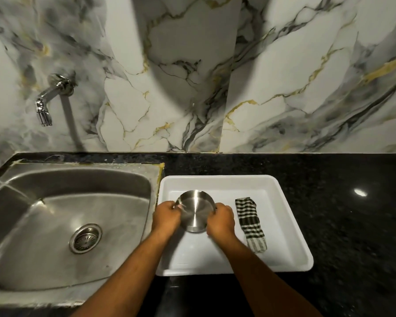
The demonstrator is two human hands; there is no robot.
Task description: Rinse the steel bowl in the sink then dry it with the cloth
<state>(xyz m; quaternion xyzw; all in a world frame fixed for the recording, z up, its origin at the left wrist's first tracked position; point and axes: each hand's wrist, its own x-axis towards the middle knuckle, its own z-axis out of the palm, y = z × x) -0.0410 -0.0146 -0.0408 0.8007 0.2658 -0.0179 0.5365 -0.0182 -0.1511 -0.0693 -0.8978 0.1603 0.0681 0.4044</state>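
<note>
Marble-patterned wall tiles [192,65], white with grey and gold veins, are rising behind a black speckled surface [341,202]; the steel bowl [196,210] is sitting over the left part of a white tray [290,225], tipped so that its round base is facing the camera. Fingers [177,205] of the left hand [166,217] are curling around the bowl's left rim and gripping it; fingers [215,208] of the right hand [221,221] are closing on the right rim in the same way, so both hands are holding the bowl between them. Whether the bowl is touching the tray floor or is being held just above it cannot be told; its lower edge is looking a little blurred. Both bare forearms are reaching in from the bottom edge, meeting at the bowl.

Just to the right of the right hand, a black-and-white checked cloth [250,224] is lying folded in a long strip on the tray floor, apart from the bowl. Left of the tray, a steel sink [44,259] is set into the surface, with a round drain [85,238] in its floor; a thin stream of water [7,187] is crossing its upper left corner from the frame's left edge. A chrome tap [49,99] is sticking out of the wall above the sink.
</note>
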